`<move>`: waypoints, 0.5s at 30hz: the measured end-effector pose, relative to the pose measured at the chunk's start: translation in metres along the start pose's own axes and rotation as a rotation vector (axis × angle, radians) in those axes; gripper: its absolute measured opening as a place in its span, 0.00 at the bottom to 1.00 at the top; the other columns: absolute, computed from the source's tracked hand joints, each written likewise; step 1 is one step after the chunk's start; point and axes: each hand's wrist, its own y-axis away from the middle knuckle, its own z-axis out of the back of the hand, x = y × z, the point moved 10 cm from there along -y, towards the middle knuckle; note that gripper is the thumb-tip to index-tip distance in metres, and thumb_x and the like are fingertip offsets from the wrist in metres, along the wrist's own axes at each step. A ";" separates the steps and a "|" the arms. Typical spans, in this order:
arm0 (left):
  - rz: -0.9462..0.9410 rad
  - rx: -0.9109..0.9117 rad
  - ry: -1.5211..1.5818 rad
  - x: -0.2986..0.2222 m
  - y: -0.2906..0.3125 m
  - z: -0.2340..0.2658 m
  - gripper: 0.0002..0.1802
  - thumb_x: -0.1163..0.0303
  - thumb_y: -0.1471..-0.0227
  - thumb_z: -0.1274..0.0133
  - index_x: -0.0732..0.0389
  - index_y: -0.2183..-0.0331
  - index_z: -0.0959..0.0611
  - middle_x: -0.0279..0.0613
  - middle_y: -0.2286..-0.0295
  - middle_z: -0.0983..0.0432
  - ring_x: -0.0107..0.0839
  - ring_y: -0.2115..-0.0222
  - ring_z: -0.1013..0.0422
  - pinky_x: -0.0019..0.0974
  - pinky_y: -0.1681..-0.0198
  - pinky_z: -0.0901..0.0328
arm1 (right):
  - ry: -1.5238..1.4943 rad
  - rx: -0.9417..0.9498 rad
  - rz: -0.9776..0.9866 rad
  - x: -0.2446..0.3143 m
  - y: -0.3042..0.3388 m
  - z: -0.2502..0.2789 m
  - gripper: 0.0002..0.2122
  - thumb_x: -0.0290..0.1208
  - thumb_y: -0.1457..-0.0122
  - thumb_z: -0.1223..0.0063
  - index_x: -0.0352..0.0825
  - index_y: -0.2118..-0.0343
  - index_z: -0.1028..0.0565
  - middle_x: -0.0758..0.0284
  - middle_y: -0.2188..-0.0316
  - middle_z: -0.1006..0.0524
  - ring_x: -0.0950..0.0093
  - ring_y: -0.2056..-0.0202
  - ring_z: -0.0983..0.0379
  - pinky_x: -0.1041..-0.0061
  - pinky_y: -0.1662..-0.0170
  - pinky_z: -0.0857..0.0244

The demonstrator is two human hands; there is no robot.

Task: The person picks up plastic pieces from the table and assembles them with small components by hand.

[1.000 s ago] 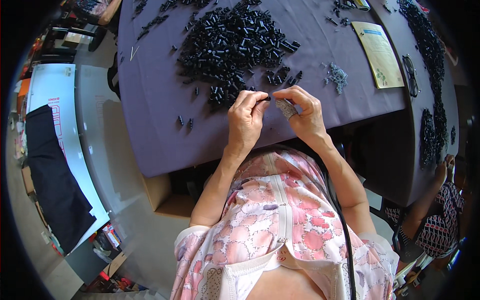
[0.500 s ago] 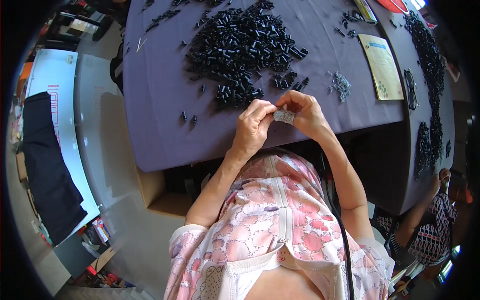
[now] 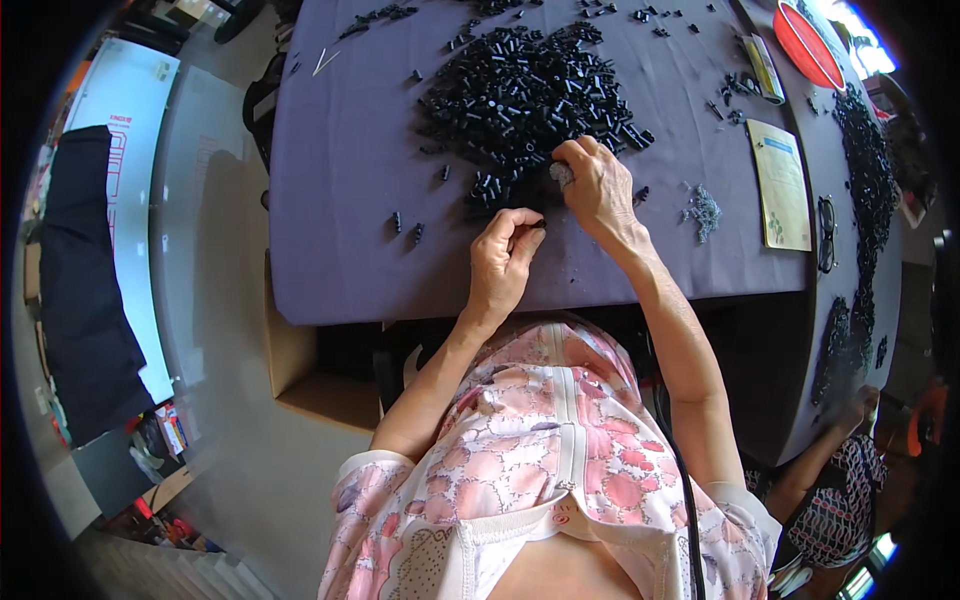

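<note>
A large heap of small black cylindrical pieces (image 3: 520, 95) lies on the cloth-covered table. At its near edge my left hand (image 3: 498, 262) pinches a small dark piece (image 3: 540, 224) between thumb and fingertips. My right hand (image 3: 604, 190) is farther forward, its curled fingertips against the heap's near right side. A greyish, glittery clump of tiny silvery bits (image 3: 561, 174) shows tucked under those fingers; whether they also grip a black piece is hidden. To the right lies a small pile of silvery bits (image 3: 703, 212).
A yellowish paper packet (image 3: 779, 185) and eyeglasses (image 3: 826, 235) lie at the right. Behind them are a red oval basket (image 3: 808, 45) and more black pieces (image 3: 868, 160). Another person's arm (image 3: 830, 440) reaches in at the lower right. An open cardboard box (image 3: 325, 395) stands below the table edge.
My hands, together half a second ago, have separated. The right moved forward to the heap with the silvery clump; the left stayed near the table's front. The view has shifted slightly.
</note>
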 end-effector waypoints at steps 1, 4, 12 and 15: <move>0.005 -0.008 0.001 0.001 -0.001 0.000 0.08 0.80 0.51 0.45 0.65 0.65 0.23 0.36 0.73 0.26 0.20 0.76 0.33 0.24 0.70 0.36 | 0.033 -0.005 0.010 0.001 0.000 -0.001 0.10 0.21 0.56 0.48 0.37 0.68 0.26 0.63 0.71 0.28 0.63 0.64 0.29 0.65 0.63 0.34; -0.033 -0.038 0.082 -0.001 -0.003 0.003 0.07 0.76 0.49 0.45 0.63 0.65 0.22 0.29 0.77 0.28 0.15 0.78 0.36 0.21 0.76 0.38 | 0.079 0.007 0.031 0.006 0.000 -0.003 0.10 0.20 0.55 0.50 0.37 0.67 0.27 0.63 0.71 0.28 0.63 0.64 0.29 0.65 0.63 0.34; 0.074 0.007 0.192 0.008 -0.005 0.005 0.08 0.77 0.48 0.47 0.63 0.63 0.21 0.28 0.75 0.28 0.15 0.77 0.37 0.20 0.73 0.39 | -0.548 0.054 -0.063 0.006 0.034 0.025 0.16 0.10 0.55 0.55 0.32 0.63 0.27 0.62 0.70 0.29 0.64 0.66 0.28 0.72 0.62 0.33; 0.083 0.033 0.200 0.009 -0.006 0.003 0.08 0.79 0.48 0.47 0.63 0.63 0.21 0.28 0.72 0.28 0.16 0.74 0.36 0.21 0.69 0.39 | -0.887 0.232 -0.335 0.002 0.058 0.001 0.17 0.06 0.53 0.57 0.30 0.62 0.27 0.67 0.70 0.27 0.77 0.67 0.29 0.80 0.63 0.34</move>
